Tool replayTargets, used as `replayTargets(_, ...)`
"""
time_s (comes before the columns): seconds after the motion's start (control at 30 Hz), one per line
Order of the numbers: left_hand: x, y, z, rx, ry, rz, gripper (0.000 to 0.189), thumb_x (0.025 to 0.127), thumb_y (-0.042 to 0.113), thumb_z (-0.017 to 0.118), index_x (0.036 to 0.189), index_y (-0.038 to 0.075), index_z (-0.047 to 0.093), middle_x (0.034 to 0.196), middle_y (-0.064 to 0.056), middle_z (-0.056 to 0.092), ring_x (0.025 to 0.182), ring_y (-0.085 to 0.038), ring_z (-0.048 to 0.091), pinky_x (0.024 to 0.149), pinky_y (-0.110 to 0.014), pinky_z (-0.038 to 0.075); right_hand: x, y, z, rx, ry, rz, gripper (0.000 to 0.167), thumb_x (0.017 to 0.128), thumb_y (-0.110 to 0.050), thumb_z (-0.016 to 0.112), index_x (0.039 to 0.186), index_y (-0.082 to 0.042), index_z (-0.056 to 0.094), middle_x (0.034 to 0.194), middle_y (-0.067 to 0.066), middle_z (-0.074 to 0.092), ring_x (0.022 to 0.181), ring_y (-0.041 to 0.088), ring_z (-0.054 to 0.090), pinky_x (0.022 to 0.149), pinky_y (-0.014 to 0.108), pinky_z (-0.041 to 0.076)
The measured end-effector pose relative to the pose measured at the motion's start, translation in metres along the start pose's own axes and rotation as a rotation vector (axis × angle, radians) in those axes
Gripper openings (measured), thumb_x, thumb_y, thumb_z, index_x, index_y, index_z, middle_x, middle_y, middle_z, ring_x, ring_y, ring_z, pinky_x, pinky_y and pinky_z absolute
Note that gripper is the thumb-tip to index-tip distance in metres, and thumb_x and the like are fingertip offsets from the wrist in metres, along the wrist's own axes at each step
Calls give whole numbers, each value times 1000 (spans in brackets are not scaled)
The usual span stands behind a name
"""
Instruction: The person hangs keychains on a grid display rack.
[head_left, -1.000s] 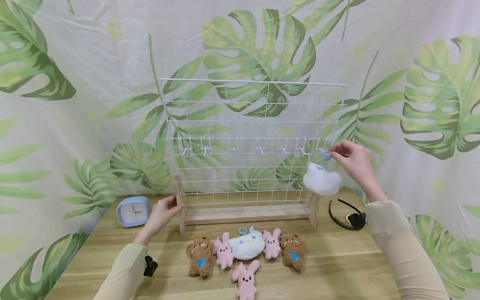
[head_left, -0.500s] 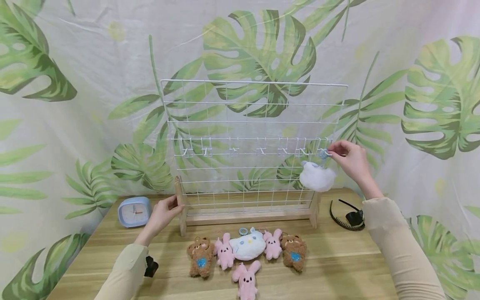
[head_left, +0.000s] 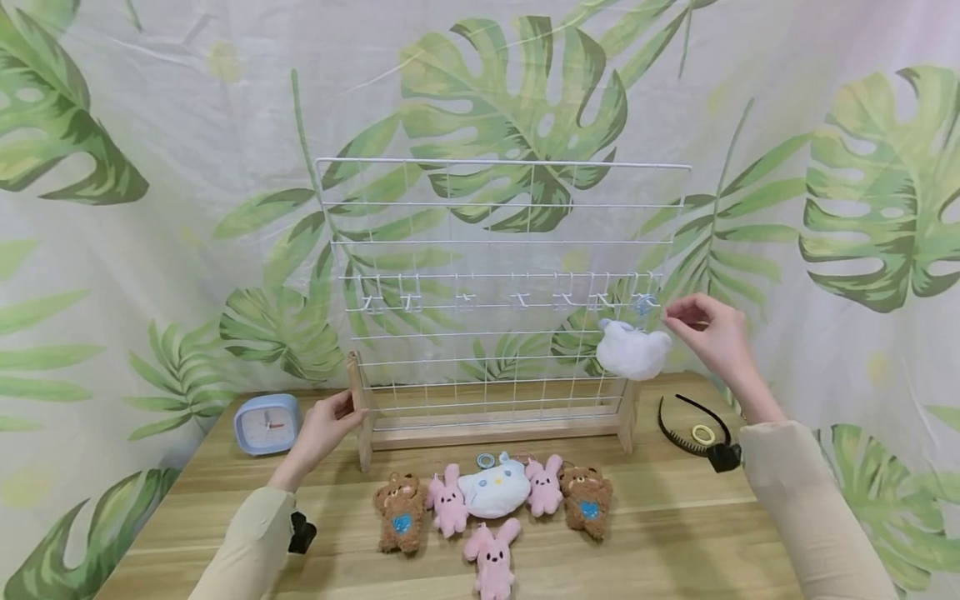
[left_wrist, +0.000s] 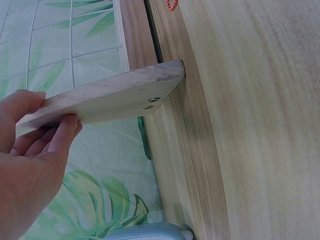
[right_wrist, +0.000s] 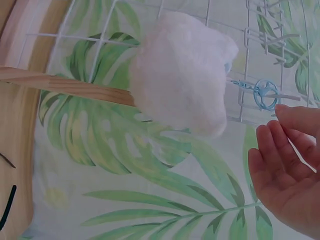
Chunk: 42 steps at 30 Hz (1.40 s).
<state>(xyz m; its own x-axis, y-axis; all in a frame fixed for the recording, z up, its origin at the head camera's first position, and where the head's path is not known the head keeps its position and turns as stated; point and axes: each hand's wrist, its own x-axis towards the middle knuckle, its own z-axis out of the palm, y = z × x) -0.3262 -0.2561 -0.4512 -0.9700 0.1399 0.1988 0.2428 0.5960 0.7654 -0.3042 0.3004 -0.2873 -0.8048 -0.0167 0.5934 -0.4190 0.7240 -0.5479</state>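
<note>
A fluffy white plush keychain hangs by its blue ring on the rightmost hook of the white wire grid rack. My right hand is just right of that ring, fingers loosely bent and holding nothing. With thumb and fingers, my left hand grips the wooden side post of the rack. On the table in front lie a white cat-face plush, three pink bunny plushes and two brown bear plushes.
Several bare hooks line the grid to the left of the hung plush. A blue alarm clock stands at the table's back left. At the back right lie a black headband and a yellow ring. A leaf-print curtain hangs behind.
My right hand has let go of the keychain's blue ring and drawn back to the right. The white plush has shifted slightly left. The left hand has stayed on the post.
</note>
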Motion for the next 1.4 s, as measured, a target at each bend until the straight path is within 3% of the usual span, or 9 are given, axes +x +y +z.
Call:
replayTargets(0.2,-1,0,0,1,4,-6,54,102,20,56,146,-10,42,137,-31,56,125,-44,58,97,-49,55,-34,6,12,-32,-104,-19,17,91,-9,70,103,3,68,98,21,73,78,-10,58,73,4,50)
replayTargets(0.4,0,0,1,9,0,1,55,102,23,56,145,-9,43,135,-30,58,125,-44,58,95,-48,56,-68,14,51,-53,-315,-46,10,89,-9,72,97,-3,72,91,9,76,79,13,69,71,19,57)
replayTargets(0.6,1,-2,-1,12,16,8,53,102,21,57,143,-10,45,133,-31,60,124,-43,59,94,-45,58,-80,38,108,-2,-564,-67,7,89,-15,72,90,-8,73,85,5,75,74,7,66,68,19,55)
replayTargets(0.8,0,0,0,12,16,12,52,102,18,57,143,-11,45,133,-32,59,123,-44,59,95,-47,57,-81,62,150,29,-711,-4,6,87,-14,73,87,-8,74,80,2,72,69,3,59,63,19,51)
replayTargets(0.93,0,1,1,10,17,10,52,102,18,57,143,-10,45,134,-31,59,123,-44,59,95,-47,56,-85,64,161,73,-766,69,7,84,-9,74,85,-2,72,76,6,71,65,6,58,58,18,50)
replayTargets(1.07,-1,1,2,10,18,8,53,101,18,57,144,-11,44,134,-32,58,124,-44,59,95,-47,57,-88,62,167,49,-799,122,7,83,-8,76,84,-2,72,76,6,70,64,7,57,58,19,49)
replayTargets(1.4,1,0,1,15,13,11,53,101,18,57,144,-10,43,135,-31,58,125,-44,58,96,-48,56,-90,65,176,-38,-775,135,12,82,-9,75,72,-4,72,62,-3,64,55,4,48,55,19,43)
